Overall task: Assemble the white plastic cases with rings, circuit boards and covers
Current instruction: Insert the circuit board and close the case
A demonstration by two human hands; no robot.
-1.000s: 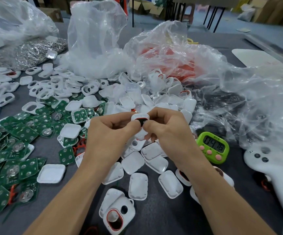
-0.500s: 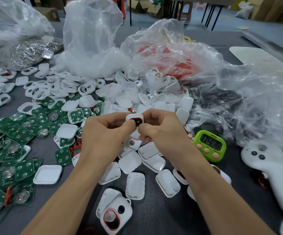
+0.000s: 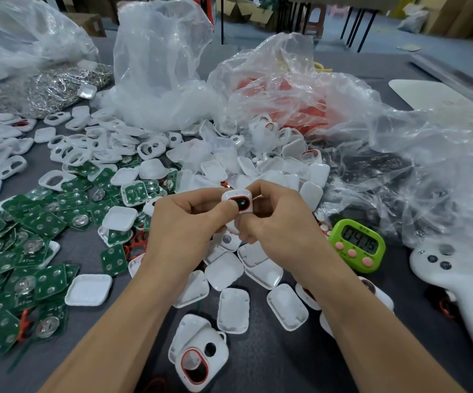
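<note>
White case (image 3: 237,202) held up over mid-bench, above the loose covers (image 3: 224,272), window turned to the eye, probably to check how the red ring (image 3: 241,196) seats. Left hand (image 3: 184,222), right hand (image 3: 275,222): both grips closed, pinching its sides.

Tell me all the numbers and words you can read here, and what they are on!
"04:15" on the display of the green timer.
Tiny print above that display: too small to read.
A handwritten mark on the white controller, maybe "22": too blurred to be sure.
Green circuit boards: no readable print.
</note>
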